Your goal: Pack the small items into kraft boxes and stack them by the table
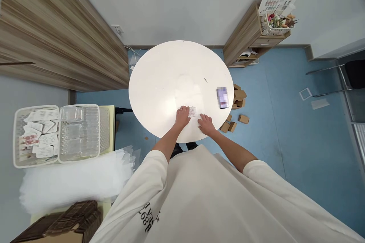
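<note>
Near the front edge of the round white table (159, 79) lies a small clear flat packet (192, 111) with pinkish contents or print, too small to make out. My left hand (183, 117) grips it at its left end, fingers closed against it. A ring shows on one finger. Just right of the packet, my right hand (206, 124) rests on the tabletop with its fingers bent and apart, holding nothing that I can see. Around and behind the packet there is a faint sheen on the white surface, perhaps clear film.
A blurred purple phone-like item (222, 97) lies at the table's right. Small brown boxes (238, 95) are on the floor beyond. To the left stand a basket of cards (42, 136), a basket of clear cases (80, 133), plastic bags (76, 176) and flattened brown cardboard (71, 220).
</note>
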A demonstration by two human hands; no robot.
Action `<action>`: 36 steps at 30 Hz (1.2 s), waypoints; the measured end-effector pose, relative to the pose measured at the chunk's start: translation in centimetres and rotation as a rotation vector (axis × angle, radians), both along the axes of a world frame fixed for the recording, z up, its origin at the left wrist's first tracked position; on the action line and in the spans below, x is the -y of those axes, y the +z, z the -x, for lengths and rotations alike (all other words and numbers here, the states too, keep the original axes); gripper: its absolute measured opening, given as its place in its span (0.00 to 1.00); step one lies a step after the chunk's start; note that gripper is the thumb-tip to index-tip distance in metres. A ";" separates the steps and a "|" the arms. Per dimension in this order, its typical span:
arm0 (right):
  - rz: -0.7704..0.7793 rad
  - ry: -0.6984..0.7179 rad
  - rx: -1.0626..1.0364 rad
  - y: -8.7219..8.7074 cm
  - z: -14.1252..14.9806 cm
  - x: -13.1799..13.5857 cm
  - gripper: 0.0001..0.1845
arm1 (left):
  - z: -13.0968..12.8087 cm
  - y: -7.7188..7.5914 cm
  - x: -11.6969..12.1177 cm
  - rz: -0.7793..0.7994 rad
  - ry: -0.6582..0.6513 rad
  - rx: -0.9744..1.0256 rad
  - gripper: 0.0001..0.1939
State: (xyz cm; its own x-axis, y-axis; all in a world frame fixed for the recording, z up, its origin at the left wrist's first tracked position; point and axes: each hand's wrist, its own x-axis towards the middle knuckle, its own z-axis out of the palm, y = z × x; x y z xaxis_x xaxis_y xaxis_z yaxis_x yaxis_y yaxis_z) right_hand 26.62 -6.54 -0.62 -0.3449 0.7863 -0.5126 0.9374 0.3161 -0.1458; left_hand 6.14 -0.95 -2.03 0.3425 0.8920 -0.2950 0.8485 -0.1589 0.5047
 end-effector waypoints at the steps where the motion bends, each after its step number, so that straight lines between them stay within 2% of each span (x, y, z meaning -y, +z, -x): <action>1: -0.015 -0.005 0.002 0.0 0.1 0.1 0.17 | 0.1 0.1 0.0 0.004 -0.003 0.003 0.34; 4: -0.041 -0.029 -0.003 0.3 0.5 0.0 0.16 | 0.6 0.5 0.0 0.031 -0.003 0.026 0.34; 7: -0.016 -0.058 -0.038 1.0 0.7 -1.1 0.17 | 1.8 0.9 -0.1 0.056 0.031 0.045 0.28; 11: -0.016 -0.066 -0.158 2.0 0.6 -4.0 0.17 | 3.8 1.3 -0.1 0.093 0.045 0.029 0.24; 15: 0.034 -0.143 -0.287 2.4 0.6 -7.1 0.15 | 4.6 2.0 0.3 0.095 0.011 0.025 0.27; 19: 0.088 -0.236 -0.356 2.2 0.5 -8.5 0.14 | 3.8 2.8 1.2 0.129 -0.060 0.041 0.33; 22: 0.112 -0.159 -0.363 2.1 -0.1 -8.2 0.12 | 3.0 2.9 1.9 0.162 -0.043 0.023 0.32; 26: 0.172 -0.014 -0.329 2.5 -1.1 -7.1 0.15 | 2.4 2.6 2.7 0.182 0.004 0.012 0.28; 28: 0.165 -0.010 -0.328 2.8 -1.1 -6.8 0.15 | 1.9 2.5 3.1 0.152 0.000 0.025 0.27; 31: 0.134 -0.044 -0.344 3.1 -0.5 -6.8 0.13 | 0.4 2.6 3.6 0.083 -0.015 0.025 0.32; 34: 0.120 -0.063 -0.354 3.3 0.3 -7.0 0.11 | -1.6 2.5 4.1 0.036 0.051 -0.043 0.35; 36: 0.110 -0.067 -0.366 3.3 0.5 -7.0 0.11 | -2.6 2.3 4.2 0.038 0.107 -0.090 0.32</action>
State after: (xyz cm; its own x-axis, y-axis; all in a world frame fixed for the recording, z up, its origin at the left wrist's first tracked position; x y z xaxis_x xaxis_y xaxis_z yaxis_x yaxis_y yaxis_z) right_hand 26.16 0.49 2.68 -0.4707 0.7604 -0.4475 0.8349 0.2199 -0.5045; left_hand 8.73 -5.18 0.25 0.2164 0.9096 -0.3546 0.9017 -0.0470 0.4297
